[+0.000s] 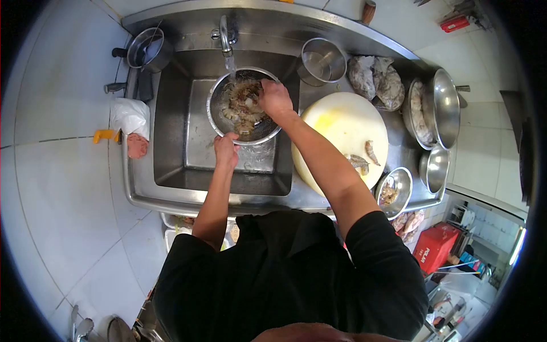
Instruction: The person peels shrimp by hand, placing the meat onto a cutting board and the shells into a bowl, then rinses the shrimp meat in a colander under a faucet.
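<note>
A round metal colander (270, 132) with shrimp (242, 105) in it is held over the steel sink (202, 142), under water running from the tap (225, 43). My left hand (226, 149) is closed on the colander's near rim. At the right side of the colander, my right hand (274, 98) reaches over the rim with its fingers curled down at the shrimp; what they hold, if anything, is hidden. A few more shrimp (358, 162) lie on the round white cutting board (342, 122) right of the sink.
A metal pot (149, 50) stands at the sink's back left, near a white plastic bag (130, 115). Behind the board are a steel container (322, 61) and plastic bags (376, 80). Metal bowls (446, 108) stand to the right, a smaller bowl (403, 185) near the front edge.
</note>
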Demonstrator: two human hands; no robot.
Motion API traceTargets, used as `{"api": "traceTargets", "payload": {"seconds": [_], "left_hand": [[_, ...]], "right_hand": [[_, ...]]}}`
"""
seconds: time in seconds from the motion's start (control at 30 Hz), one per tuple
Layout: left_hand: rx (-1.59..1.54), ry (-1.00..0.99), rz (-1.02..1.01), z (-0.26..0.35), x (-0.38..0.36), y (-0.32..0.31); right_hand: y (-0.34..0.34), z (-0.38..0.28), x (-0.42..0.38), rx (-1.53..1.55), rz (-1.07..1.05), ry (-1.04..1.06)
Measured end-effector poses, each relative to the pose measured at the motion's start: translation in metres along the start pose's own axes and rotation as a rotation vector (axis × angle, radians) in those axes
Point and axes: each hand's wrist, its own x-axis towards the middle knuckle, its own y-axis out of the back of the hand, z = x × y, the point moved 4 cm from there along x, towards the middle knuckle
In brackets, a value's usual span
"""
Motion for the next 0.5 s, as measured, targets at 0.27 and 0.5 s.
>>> {"api": "traceTargets", "payload": {"seconds": [0.27, 0.5], "left_hand": [[-0.085, 0.026, -0.053, 0.012, 0.004, -0.002], [-0.061, -0.011, -0.021, 0.001, 0.018, 0.005]], "right_hand": [[-0.003, 0.030, 0.009, 0.835, -0.095, -0.422], [0.002, 0.032, 0.016, 0.786, -0.111, -0.338]]}}
